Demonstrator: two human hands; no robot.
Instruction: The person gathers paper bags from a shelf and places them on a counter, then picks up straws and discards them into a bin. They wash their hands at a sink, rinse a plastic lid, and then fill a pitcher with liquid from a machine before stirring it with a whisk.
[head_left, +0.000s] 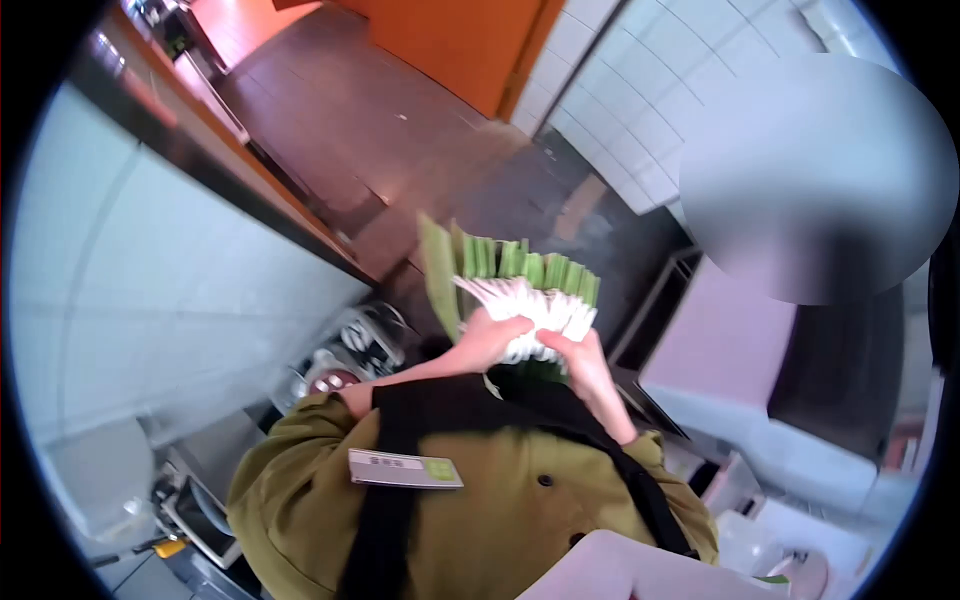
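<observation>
A thick fanned bundle of thin strips (530,290), green at the far ends and white toward me, is held up in front of my chest. I cannot make out exactly what the strips are. My left hand (487,338) is closed around the left part of the white ends, thumb pointing inward. On the other side my right hand (583,362) grips the right part, its thumb pressed on the white. A longer, wider, leaf-like green piece (437,270) stands up at the bundle's left edge. The underside of the bundle and most fingers are hidden.
A white tiled wall (640,95) and an orange door (455,45) lie ahead, beyond a dark tiled floor (330,110). Metal containers (350,340) stand at left. A white tub (620,570) is close to my front. A blurred disc covers the upper right.
</observation>
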